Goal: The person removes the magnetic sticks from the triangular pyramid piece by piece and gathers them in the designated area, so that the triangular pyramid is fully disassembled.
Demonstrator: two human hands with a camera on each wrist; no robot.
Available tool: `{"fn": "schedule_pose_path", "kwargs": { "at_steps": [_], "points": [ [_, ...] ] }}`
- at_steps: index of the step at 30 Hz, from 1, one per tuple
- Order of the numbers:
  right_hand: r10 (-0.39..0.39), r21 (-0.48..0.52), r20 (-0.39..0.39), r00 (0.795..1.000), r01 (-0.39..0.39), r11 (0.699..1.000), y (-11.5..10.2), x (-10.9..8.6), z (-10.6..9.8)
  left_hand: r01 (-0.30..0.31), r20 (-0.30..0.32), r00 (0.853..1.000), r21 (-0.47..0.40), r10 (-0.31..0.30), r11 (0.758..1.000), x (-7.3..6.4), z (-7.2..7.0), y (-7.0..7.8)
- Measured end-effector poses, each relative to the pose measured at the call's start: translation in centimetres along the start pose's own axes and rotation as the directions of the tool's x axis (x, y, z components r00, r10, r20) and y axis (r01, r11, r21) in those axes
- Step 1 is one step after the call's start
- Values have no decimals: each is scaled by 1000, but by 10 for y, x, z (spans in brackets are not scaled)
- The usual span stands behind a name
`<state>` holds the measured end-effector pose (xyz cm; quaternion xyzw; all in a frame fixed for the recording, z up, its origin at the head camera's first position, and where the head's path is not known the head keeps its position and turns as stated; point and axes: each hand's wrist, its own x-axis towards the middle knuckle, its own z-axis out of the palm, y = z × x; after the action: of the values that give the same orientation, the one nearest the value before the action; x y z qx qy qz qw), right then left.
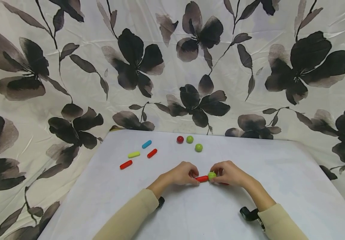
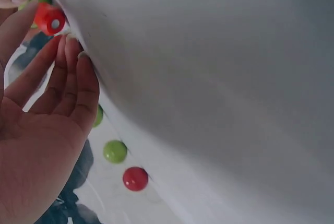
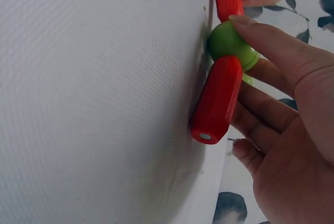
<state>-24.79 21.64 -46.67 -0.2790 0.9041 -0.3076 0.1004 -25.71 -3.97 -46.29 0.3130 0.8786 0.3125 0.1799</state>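
Note:
My left hand (image 1: 182, 174) pinches a short red rod (image 1: 202, 179) between thumb and fingertips, just above the white table. The rod's inner end meets a green ball (image 1: 211, 175), which my right hand (image 1: 230, 173) holds between thumb and fingers. A second red rod (image 3: 216, 101) joins the ball's other side in the right wrist view, its free end showing a small silvery disc. Fingers mostly hide that rod in the head view. In the left wrist view, the left-held red rod (image 2: 50, 19) shows a pale round end.
Toward the back stand a red ball (image 1: 179, 139) and two green balls, one nearer (image 1: 198, 147). At the left lie a blue rod (image 1: 147, 144), a yellow-green rod (image 1: 134, 154) and two red rods, one nearest (image 1: 126, 164). A floral cloth (image 1: 166, 123) hangs behind the table.

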Motion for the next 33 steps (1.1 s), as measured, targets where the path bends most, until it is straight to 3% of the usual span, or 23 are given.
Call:
{"fn": "schedule_pose_path", "kwargs": {
  "at_steps": [8,28,33],
  "points": [
    [-19,40,3,1000,19,999,3,2,-1,3,2,1000,7,-3,1000,11,3,-1],
    [6,86,14,1000,-7,996,9,1,1,25,-2,1000,-6,-25,1000,13,1,-5],
    [12,90,10,1000,-13,996,10,1,1,57,-24,998,-6,-58,998,13,1,-3]
  ]
}}
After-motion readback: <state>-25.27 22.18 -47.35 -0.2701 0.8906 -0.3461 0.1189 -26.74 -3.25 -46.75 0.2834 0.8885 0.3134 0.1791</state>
